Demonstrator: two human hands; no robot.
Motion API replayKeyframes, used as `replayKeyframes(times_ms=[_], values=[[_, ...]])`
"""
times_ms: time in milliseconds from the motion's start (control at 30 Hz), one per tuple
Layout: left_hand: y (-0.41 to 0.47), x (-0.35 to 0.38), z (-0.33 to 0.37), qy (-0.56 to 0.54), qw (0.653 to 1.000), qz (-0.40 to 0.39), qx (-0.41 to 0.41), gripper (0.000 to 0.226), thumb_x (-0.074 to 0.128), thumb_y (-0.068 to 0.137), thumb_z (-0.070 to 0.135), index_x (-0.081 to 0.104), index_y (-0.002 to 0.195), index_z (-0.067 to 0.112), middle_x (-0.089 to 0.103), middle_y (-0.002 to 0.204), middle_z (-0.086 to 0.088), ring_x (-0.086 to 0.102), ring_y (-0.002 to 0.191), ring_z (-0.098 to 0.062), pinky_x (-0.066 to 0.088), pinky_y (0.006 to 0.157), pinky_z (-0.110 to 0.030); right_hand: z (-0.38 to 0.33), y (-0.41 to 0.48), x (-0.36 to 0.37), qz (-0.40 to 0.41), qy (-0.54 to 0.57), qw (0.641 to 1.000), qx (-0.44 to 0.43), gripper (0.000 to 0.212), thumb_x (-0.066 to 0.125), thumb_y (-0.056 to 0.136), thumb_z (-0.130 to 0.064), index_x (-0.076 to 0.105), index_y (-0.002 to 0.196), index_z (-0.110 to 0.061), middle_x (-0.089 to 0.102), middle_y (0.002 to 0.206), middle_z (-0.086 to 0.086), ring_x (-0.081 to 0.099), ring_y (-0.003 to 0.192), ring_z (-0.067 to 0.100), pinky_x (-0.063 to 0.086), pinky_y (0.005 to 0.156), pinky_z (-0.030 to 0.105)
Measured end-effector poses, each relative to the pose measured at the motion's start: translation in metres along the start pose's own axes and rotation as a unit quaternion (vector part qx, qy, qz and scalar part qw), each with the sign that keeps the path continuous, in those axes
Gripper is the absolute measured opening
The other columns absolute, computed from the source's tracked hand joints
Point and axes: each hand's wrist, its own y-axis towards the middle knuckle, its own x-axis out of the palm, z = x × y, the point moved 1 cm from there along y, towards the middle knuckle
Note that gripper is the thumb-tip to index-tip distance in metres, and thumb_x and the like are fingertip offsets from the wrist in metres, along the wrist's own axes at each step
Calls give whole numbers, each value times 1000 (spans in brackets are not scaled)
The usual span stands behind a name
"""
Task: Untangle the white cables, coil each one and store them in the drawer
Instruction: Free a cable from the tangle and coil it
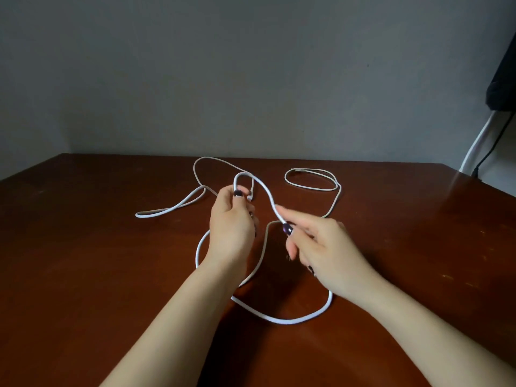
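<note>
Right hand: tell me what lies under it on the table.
A thick white cable runs under the right hand, emerging below the wrist and curving across the wooden table. Its course beneath the palm is hidden, as is any crossing there.

Head-worn view, single: table [97, 261] is seen closely from above its near edge, forward and downward; wall [251, 65] included behind it.
</note>
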Motion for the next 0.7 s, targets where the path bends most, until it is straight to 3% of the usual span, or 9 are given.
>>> replayKeyframes(times_ms=[67, 133, 200, 267, 400, 533, 700], values=[[2, -4, -2, 9, 1000, 18, -10, 29, 27, 99, 6, 48, 84, 19, 42, 63, 1, 38, 49, -8, 34, 44, -18, -3, -3, 4, -36, -16, 999, -20, 46, 39, 98, -2, 52, 132, -28, 56, 58, -14, 41, 46, 5, 32, 49, 11], [3, -4, -7, 17, 999, 21, -29, 28, 28, 99, 8, 51, 86, 20, 47, 71, -3, 45, 62, -15, 43, 61, -31, -5, -4, 7, -57, -55, 996, -43, 44, 39, 98, -2, 55, 131, -25, 58, 63, -14, 51, 55, 5, 37, 55, 10], [2, -2, -10, 25, 999, 28, -31, 31, 28, 97, 9, 52, 84, 22, 46, 71, -3, 43, 63, -18, 43, 68, -42, -7, -5, 8, -36, -82, 993, -73, 42, 41, 97, -1, 56, 132, -19, 58, 64, -25, 58, 71, -2, 40, 65, 6], [3, -1, -12, 21, 999, 19, -24, 33, 27, 97, 8, 52, 81, 24, 45, 69, -3, 41, 61, -19, 48, 68, -48, -8, -6, 7, -4, -75, 993, -87, 41, 42, 97, 0, 55, 132, -16, 53, 63, -38, 56, 71, -10, 38, 64, 5], [2, -3, -5, -15, 997, -31, -64, 29, 29, 99, 6, 56, 95, 17, 62, 77, -3, 52, 64, -17, 44, 58, -28, -10, -7, 3, 32, -57, 988, -137, 43, 44, 94, 8, 53, 131, -12, 54, 72, -42, 54, 76, -18, 37, 65, -1], [-4, -2, 3, -101, 979, -110, -138, 25, 35, 100, 7, 58, 107, 13, 75, 92, -4, 63, 58, -11, 52, 55, -22, -12, -7, 6, 22, -69, 981, -180, 46, 43, 92, 6, 50, 134, -13, 52, 77, -36, 54, 81, -16, 38, 63, -1], [-8, 2, 5, -121, 968, -174, -137, 22, 34, 102, 10, 55, 105, 8, 75, 93, -5, 53, 50, -11, 39, 39, -16, -9, -5, 9, -2, -33, 986, -166, 48, 37, 91, 1, 52, 134, -15, 52, 80, -36, 55, 77, -11, 36, 63, 1]])
